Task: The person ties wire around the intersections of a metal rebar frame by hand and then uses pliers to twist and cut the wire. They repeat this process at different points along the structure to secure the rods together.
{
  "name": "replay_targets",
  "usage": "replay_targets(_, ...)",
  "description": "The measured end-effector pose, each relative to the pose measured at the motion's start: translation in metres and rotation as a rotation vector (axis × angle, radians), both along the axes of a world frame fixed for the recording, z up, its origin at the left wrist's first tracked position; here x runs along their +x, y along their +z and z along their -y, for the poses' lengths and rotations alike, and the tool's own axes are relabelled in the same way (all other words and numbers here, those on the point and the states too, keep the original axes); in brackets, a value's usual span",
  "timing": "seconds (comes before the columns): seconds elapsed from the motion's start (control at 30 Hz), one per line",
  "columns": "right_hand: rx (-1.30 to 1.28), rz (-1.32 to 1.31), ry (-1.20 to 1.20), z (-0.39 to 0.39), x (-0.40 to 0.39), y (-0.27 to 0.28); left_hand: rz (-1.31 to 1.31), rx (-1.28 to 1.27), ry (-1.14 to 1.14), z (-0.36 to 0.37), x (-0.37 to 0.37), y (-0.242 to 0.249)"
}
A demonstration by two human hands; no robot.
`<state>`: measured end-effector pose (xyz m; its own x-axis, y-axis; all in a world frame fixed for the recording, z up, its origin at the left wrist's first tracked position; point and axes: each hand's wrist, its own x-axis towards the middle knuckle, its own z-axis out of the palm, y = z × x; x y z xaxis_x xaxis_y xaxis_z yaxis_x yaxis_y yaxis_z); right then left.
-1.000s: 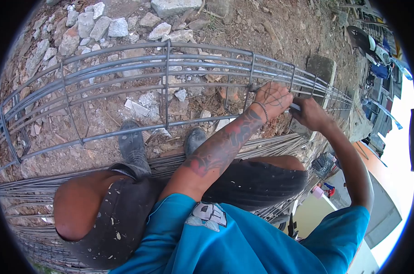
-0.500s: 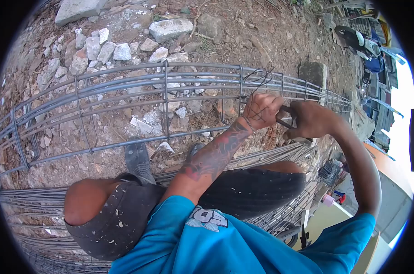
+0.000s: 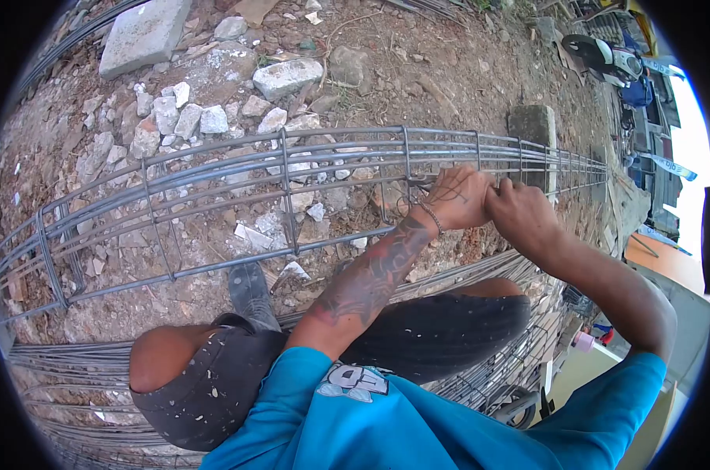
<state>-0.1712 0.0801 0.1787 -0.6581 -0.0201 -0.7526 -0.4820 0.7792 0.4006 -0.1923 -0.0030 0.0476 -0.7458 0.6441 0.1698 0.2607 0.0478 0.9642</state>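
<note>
A long rebar cage (image 3: 347, 174) of grey bars and square stirrups (image 3: 285, 188) runs across in front of me. My left hand (image 3: 458, 196), with a bracelet at its wrist, is closed beside a stirrup joint. Thin dark tie wire (image 3: 449, 190) crosses its fingers. My right hand (image 3: 519, 205) is closed right against the left. It grips pincers, whose handles are now hidden by the fingers. A small dark tip lies at the joint, left of my left hand; I cannot make out whether it is tool or wire.
Broken concrete lumps (image 3: 288, 77) and rubble lie beyond the cage. A concrete block (image 3: 532, 129) stands near its far part. Bundled loose bars (image 3: 73, 356) lie under and behind my legs. A motorcycle (image 3: 605, 59) is parked farther off at the right.
My right hand has closed and moved in against my left; the pincer handles, seen spread before, are now covered. The wire loops above my left hand no longer stand up. The view has shifted slightly.
</note>
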Motion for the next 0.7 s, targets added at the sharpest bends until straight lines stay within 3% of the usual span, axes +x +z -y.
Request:
replay_targets(0.03, -0.114, -0.068, 0.058, 0.008, 0.0, 0.009, -0.069, 0.237, 0.334, -0.008, 0.012, -0.005)
replay_targets(0.07, -0.225, -0.138, 0.108, 0.015, -0.003, 0.019, -0.079, 0.24, 0.33, -0.018, 0.013, -0.015)
replay_targets(0.1, -0.195, 0.025, -0.154, 0.036, -0.016, 0.043, -0.161, 0.292, 0.459, -0.02, 0.02, -0.016)
replay_targets(0.13, -0.421, 0.014, -0.414, 0.037, -0.026, 0.051, -0.24, 0.341, 0.591, -0.022, 0.028, -0.017)
replay_targets(0.2, -0.318, -0.062, -0.5, 0.006, -0.038, 0.037, -0.294, 0.323, 0.612, -0.021, 0.033, -0.012)
replay_targets(0.23, -0.226, 0.157, -0.836, 0.016, -0.048, 0.042, -0.259, 0.265, 0.622, -0.022, 0.035, -0.01)
replay_targets(0.27, -0.233, 0.147, -0.839, 0.013, -0.047, 0.041, -0.218, 0.203, 0.635, -0.022, 0.038, -0.007)
replay_targets(0.33, -0.236, 0.418, -0.821, -0.002, -0.041, 0.023, -0.184, 0.155, 0.625, -0.019, 0.047, 0.005)
replay_targets(0.37, -0.225, 0.225, -0.238, -0.017, -0.024, 0.01, -0.149, 0.105, 0.642, -0.017, 0.05, 0.013)
replay_targets(0.4, -0.069, -0.037, -0.08, -0.009, -0.008, 0.008, -0.117, 0.054, 0.657, -0.015, 0.052, 0.019)
replay_targets(0.43, -0.034, -0.207, 0.114, -0.007, 0.004, 0.002, -0.131, 0.097, 0.51, -0.01, 0.046, 0.018)
replay_targets(0.47, 0.006, -0.381, 0.306, -0.007, 0.012, -0.002, -0.144, 0.092, 0.5, -0.003, 0.035, 0.015)
replay_targets(0.53, -0.037, -0.434, 0.307, -0.012, 0.014, 0.004, -0.082, 0.03, 0.258, 0.001, 0.018, 0.014)
replay_targets(0.6, -0.09, -0.492, 0.308, -0.024, 0.019, 0.005, -0.089, 0.048, 0.229, -0.006, 0.023, 0.016)
replay_targets(0.67, -0.253, -0.573, -0.096, -0.053, 0.036, 0.003, -0.288, 0.293, 0.54, -0.006, 0.047, 0.04)
replay_targets(0.7, -0.355, -0.575, -0.28, -0.064, 0.05, 0.005, -0.396, 0.35, 0.379, -0.005, 0.057, 0.032)
